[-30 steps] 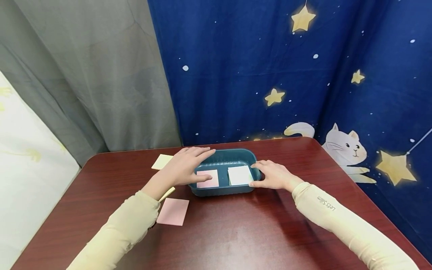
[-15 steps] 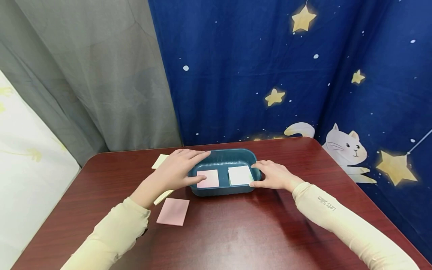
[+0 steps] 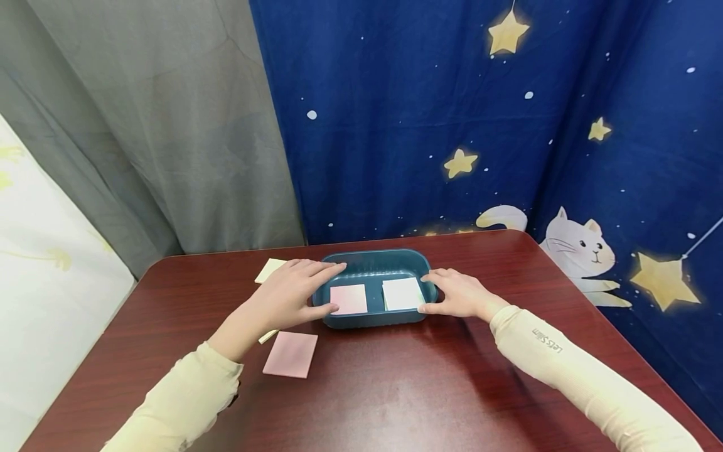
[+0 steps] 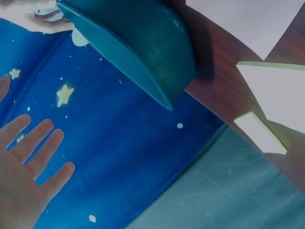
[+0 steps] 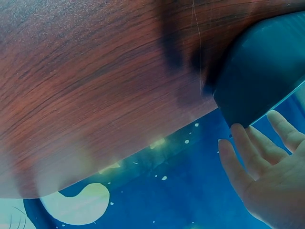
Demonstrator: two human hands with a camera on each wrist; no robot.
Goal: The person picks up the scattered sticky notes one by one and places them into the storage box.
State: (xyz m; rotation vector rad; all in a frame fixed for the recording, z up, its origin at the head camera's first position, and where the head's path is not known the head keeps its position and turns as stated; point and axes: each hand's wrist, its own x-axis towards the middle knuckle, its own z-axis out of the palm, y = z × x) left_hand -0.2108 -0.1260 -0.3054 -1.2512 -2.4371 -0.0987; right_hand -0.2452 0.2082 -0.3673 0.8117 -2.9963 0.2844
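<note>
A teal plastic bin [image 3: 373, 321] stands on the table, holding a pink sticky note pad [image 3: 348, 299] on its left and a white one [image 3: 403, 294] on its right. My right hand [image 3: 460, 294] grips the bin's right end, thumb at the front rim and fingers over the side. My left hand [image 3: 288, 294], its fingers spread and holding nothing, hovers at the left end, fingertips overlapping the rim in the head view. In the left wrist view that hand [image 4: 28, 167] shows apart from the bin [image 4: 138, 43]. Fingers of the right hand [image 5: 271, 167] touch the bin's edge in the right wrist view.
Left of the bin a pink pad [image 3: 290, 355] lies near the front and a pale yellow pad [image 3: 269, 270] farther back. Another yellow pad [image 3: 268, 336] is mostly hidden under the left hand. Behind the table [image 3: 407, 389] hang grey and blue curtains [image 3: 373, 125].
My left hand has drawn back leftward from over the bin, uncovering more of the pink pad inside. My right hand stays at the right end.
</note>
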